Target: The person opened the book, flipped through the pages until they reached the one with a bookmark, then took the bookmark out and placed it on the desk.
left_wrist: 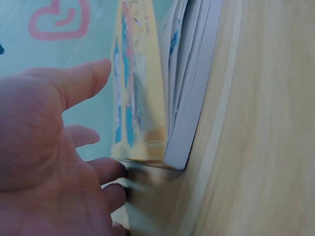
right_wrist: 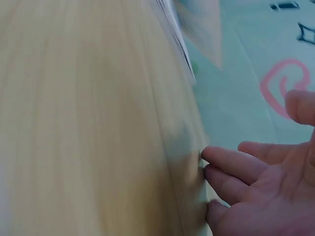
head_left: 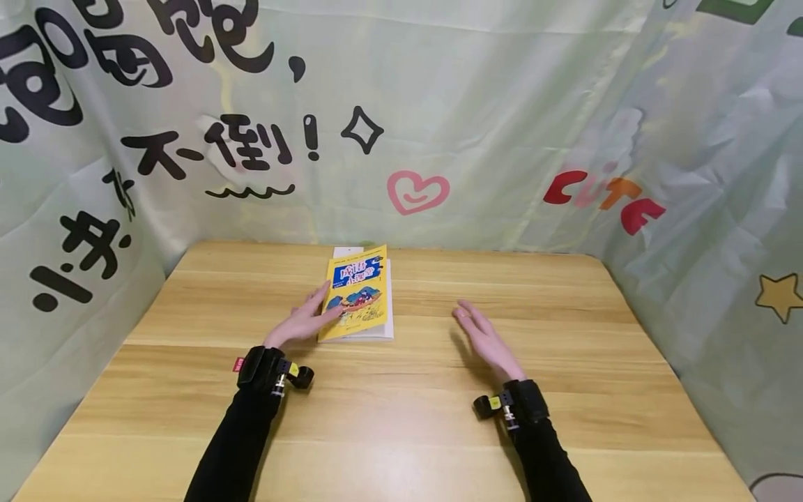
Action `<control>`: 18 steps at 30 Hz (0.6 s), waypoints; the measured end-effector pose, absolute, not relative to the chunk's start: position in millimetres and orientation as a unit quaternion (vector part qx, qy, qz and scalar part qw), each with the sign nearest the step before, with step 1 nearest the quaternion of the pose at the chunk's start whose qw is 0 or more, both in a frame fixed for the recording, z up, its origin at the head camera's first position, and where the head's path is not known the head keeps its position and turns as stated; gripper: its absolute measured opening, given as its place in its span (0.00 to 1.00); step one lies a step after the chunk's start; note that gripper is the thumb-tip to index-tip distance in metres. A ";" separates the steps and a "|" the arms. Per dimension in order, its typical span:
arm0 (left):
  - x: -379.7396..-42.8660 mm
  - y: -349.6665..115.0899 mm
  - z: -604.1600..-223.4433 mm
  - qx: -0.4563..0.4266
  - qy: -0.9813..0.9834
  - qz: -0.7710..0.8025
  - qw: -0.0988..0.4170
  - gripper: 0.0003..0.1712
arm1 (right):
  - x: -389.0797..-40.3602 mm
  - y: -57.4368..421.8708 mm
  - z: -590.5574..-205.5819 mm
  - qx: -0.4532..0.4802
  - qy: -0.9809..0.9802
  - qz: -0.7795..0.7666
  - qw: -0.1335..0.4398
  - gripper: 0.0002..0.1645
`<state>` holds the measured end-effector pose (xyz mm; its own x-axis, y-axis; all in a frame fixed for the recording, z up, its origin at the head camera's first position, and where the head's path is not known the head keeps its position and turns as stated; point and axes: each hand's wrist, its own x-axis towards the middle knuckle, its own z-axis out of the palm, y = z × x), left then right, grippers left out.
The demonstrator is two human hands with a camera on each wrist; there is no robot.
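Note:
A book with a yellow illustrated cover (head_left: 364, 307) lies near the table's back edge. In the left wrist view its cover (left_wrist: 142, 88) slants up, apart from the white page block (left_wrist: 197, 88) below. My left hand (head_left: 304, 322) is at the book's left side, fingers loosely spread. Its thumb overlaps the cover in the head view, and its fingertips (left_wrist: 115, 196) are close to the cover's lower corner. My right hand (head_left: 486, 341) holds nothing and stays right of the book, low over the table, palm turned inward, fingers extended.
The wooden table (head_left: 401, 411) carries the book on its far part. A printed cloth (head_left: 502, 104) with lettering and a pink heart (head_left: 418, 192) hangs behind it and along both sides. Each wrist wears a black band with a small camera.

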<state>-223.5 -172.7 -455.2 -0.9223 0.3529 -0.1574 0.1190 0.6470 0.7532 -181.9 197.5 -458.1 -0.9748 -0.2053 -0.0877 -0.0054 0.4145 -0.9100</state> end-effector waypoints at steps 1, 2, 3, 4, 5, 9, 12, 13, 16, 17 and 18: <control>-225.7 -171.8 -455.9 0.127 0.894 0.403 0.148 0.48 | -183.2 189.7 -458.1 -0.068 0.836 -0.535 0.103 0.41; -227.5 -170.9 -456.3 0.124 0.892 0.410 0.147 0.49 | -184.9 180.9 -457.7 -0.073 0.836 -0.532 0.111 0.41; -229.4 -170.0 -457.2 0.124 0.889 0.417 0.145 0.49 | -187.0 171.6 -457.4 -0.081 0.836 -0.529 0.117 0.41; -231.0 -169.2 -458.2 0.121 0.887 0.422 0.143 0.50 | -189.4 161.7 -457.2 -0.088 0.836 -0.527 0.124 0.41; -232.0 -168.2 -458.7 0.118 0.883 0.430 0.142 0.51 | -192.3 151.9 -457.5 -0.094 0.836 -0.525 0.131 0.41; -234.1 -163.1 -461.7 0.107 0.877 0.448 0.137 0.56 | -207.7 113.5 -460.2 -0.115 0.843 -0.508 0.134 0.40; -232.4 -159.1 -461.6 0.094 0.882 0.442 0.135 0.58 | -220.2 91.6 -463.4 -0.140 0.865 -0.467 0.116 0.38; -231.6 -158.0 -461.1 0.089 0.883 0.439 0.136 0.58 | -223.5 86.5 -464.2 -0.150 0.872 -0.454 0.107 0.38; -229.2 -156.2 -460.5 0.089 0.895 0.415 0.135 0.58 | -229.4 79.0 -464.1 -0.168 0.891 -0.412 0.088 0.42; -228.5 -156.1 -460.4 0.090 0.899 0.408 0.135 0.57 | -230.3 78.6 -463.6 -0.170 0.894 -0.404 0.088 0.45; -228.0 -156.2 -460.4 0.092 0.901 0.401 0.136 0.57 | -231.5 78.9 -463.4 -0.176 0.898 -0.394 0.088 0.48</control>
<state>-228.0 -156.2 -460.4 -0.9462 0.2751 -0.1707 0.0576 0.6618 0.7474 -231.5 78.9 -463.4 -0.9223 -0.3860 -0.0196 -0.2467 0.6268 -0.7391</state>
